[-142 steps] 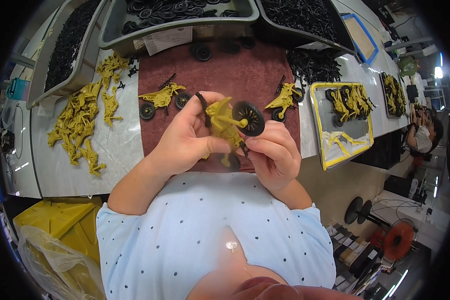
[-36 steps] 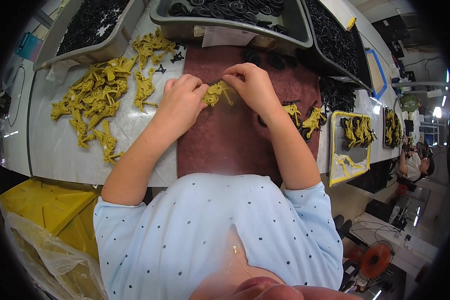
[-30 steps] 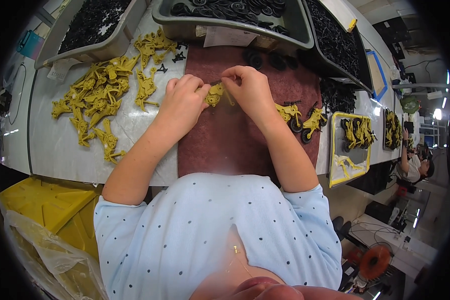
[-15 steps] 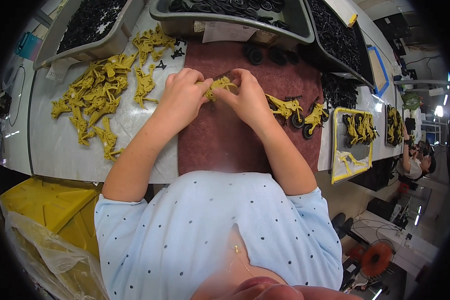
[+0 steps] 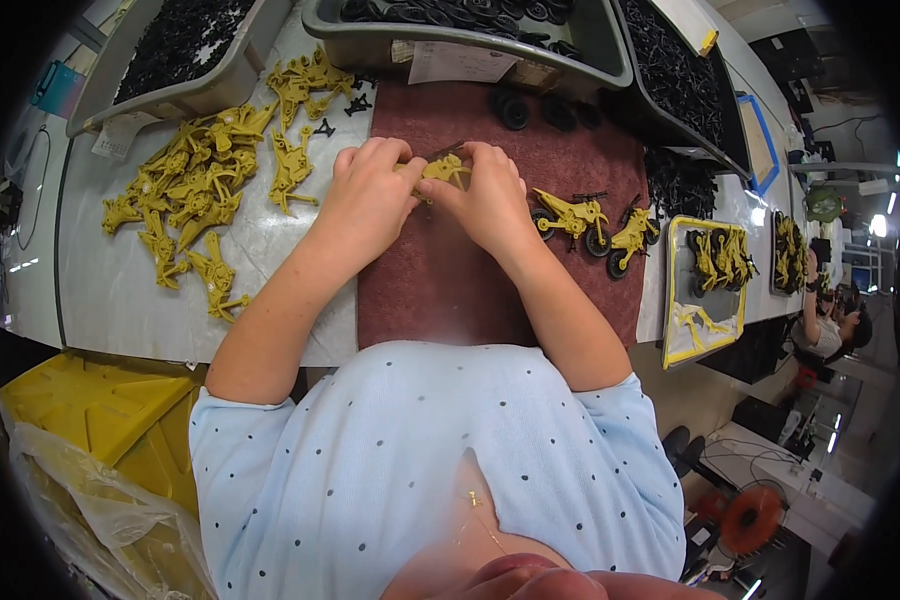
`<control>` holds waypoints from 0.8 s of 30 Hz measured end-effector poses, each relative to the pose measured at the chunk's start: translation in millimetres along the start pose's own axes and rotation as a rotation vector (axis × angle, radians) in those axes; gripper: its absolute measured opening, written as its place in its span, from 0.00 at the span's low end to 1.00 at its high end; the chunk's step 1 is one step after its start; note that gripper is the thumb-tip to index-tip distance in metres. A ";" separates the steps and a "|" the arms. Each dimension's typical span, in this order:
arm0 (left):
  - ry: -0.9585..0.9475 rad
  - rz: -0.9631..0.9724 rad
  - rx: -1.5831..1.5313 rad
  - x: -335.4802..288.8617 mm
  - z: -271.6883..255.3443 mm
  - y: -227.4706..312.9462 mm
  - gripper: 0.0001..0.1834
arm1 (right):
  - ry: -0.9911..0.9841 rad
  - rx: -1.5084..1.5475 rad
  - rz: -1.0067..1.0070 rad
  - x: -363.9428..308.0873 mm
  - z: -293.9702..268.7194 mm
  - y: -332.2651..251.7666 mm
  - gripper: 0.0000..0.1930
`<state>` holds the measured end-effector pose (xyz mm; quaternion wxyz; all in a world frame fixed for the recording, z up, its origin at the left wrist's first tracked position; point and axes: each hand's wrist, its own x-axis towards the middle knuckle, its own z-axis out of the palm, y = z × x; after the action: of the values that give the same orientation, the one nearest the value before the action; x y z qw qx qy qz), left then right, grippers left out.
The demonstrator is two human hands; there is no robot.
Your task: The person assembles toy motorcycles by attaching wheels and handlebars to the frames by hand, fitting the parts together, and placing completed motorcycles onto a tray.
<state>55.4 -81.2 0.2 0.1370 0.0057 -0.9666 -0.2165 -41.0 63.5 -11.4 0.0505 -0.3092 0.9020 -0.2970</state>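
Between my two hands, above a dark red cloth (image 5: 450,260), is a yellow toy motorcycle body (image 5: 444,176) with a thin dark part at its top. My left hand (image 5: 373,195) grips its left end, fingers curled. On the other end, my right hand (image 5: 487,195) pinches it with thumb and fingers. The fingers hide much of the piece. Right of my right hand, a toy motorcycle (image 5: 573,217) with black wheels and handlebar lies on the cloth beside another toy motorcycle (image 5: 630,240). Left of my left hand lies a single yellow body (image 5: 290,172).
A pile of yellow bodies (image 5: 195,175) covers the left of the table. Grey bins of black parts stand behind, including a wheel bin (image 5: 610,70). Loose black wheels (image 5: 511,108) lie before it. A yellow-rimmed tray (image 5: 670,330) holds motorcycles at right. Another person (image 5: 825,325) works far right.
My right hand has shifted slightly left and its fingers have closed in more around the yellow body. My left hand has hardly moved.
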 end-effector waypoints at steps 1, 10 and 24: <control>-0.005 -0.003 -0.014 0.2 -0.3 0.6 0.22 | 0.001 -0.019 0.002 -0.5 -0.4 -1.5 0.31; 0.083 -0.073 0.060 -0.4 12.0 9.9 0.21 | -0.033 -0.173 -0.040 -5.9 3.2 -13.9 0.26; 0.102 -0.058 0.180 13.0 16.9 15.3 0.10 | -0.145 -0.179 -0.004 -0.9 11.2 -10.9 0.25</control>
<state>39.1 -61.1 -4.6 0.1785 0.0570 -0.9733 -0.1323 -31.5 51.5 -14.4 0.0871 -0.3350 0.9182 -0.1925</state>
